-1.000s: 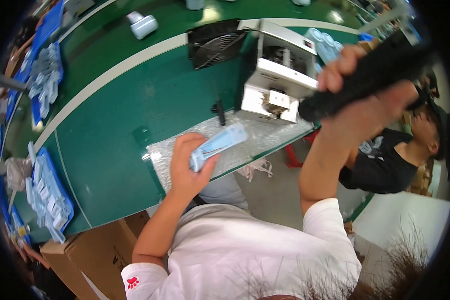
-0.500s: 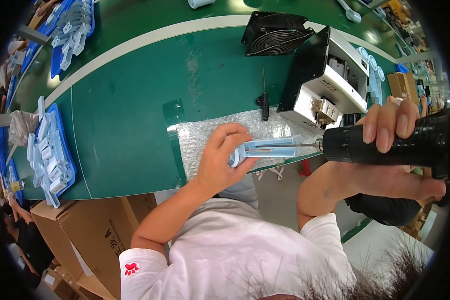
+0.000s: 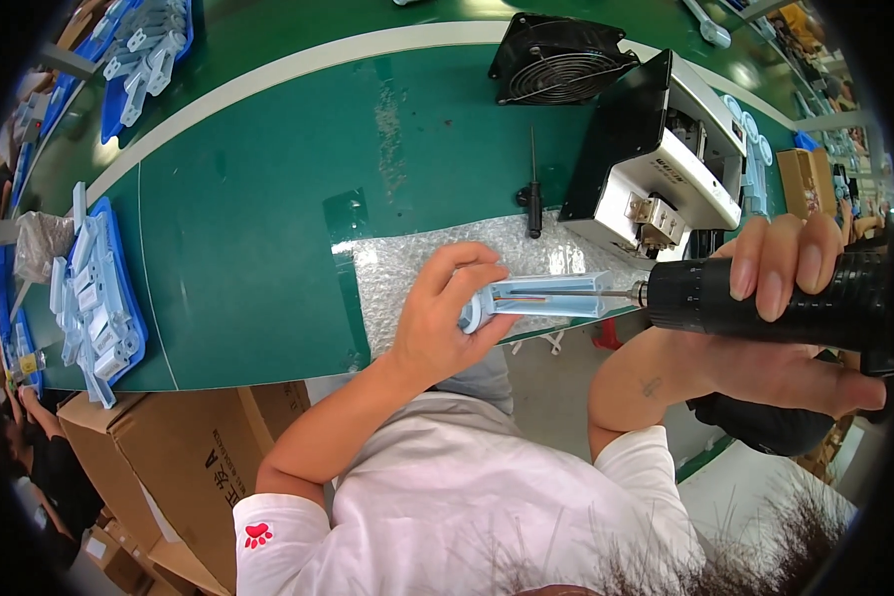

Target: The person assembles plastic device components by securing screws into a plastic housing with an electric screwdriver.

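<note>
A light blue plastic housing, long and open along one side, lies level in the grip of my left hand. The fingers and thumb close round its rounded left end. My right hand is wrapped round a black electric screwdriver held sideways. Its long thin bit runs leftward into the housing's channel, where a reddish wire also shows. The bit's tip, deep in the housing near my left fingers, is too small to make out. Beneath the housing is a sheet of bubble wrap.
A black-and-silver screw feeder machine stands at the right, beside a black fan. A small black screwdriver lies left of the machine. Blue trays of light blue parts sit at the left. Below them is a cardboard box.
Both hands, the housing and the electric screwdriver keep nearly the same pose. The whole view has shifted slightly, with the machine and fan a little further right.
</note>
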`<state>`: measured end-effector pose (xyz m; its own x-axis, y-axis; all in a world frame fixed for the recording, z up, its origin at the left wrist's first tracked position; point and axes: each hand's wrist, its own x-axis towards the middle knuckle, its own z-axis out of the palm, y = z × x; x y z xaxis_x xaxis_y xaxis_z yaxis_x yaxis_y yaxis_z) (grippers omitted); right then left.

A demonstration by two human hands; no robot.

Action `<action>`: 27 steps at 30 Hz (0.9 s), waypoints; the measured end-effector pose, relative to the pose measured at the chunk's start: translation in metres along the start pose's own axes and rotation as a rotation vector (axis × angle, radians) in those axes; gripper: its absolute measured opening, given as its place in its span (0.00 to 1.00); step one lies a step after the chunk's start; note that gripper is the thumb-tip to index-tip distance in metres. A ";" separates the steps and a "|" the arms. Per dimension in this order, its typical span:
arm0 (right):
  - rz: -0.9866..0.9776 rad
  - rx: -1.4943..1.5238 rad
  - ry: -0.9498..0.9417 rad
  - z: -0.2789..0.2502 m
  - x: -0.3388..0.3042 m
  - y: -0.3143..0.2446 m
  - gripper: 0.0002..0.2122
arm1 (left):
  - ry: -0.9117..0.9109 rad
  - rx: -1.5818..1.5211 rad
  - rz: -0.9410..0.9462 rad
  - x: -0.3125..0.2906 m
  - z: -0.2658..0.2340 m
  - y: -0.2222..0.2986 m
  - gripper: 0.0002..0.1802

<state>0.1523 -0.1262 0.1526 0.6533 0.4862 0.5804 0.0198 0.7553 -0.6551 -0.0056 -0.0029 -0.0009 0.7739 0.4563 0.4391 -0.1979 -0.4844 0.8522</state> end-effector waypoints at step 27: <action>-0.535 0.643 0.056 -0.015 0.041 -0.062 0.17 | 0.238 -0.033 -0.646 0.125 -0.147 -0.062 0.23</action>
<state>0.1892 -0.1601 0.2093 0.7157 -0.0187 0.6982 -0.0867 0.9895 0.1154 0.0150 0.1942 0.0431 0.5906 0.7991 -0.1124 0.2374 -0.0389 0.9706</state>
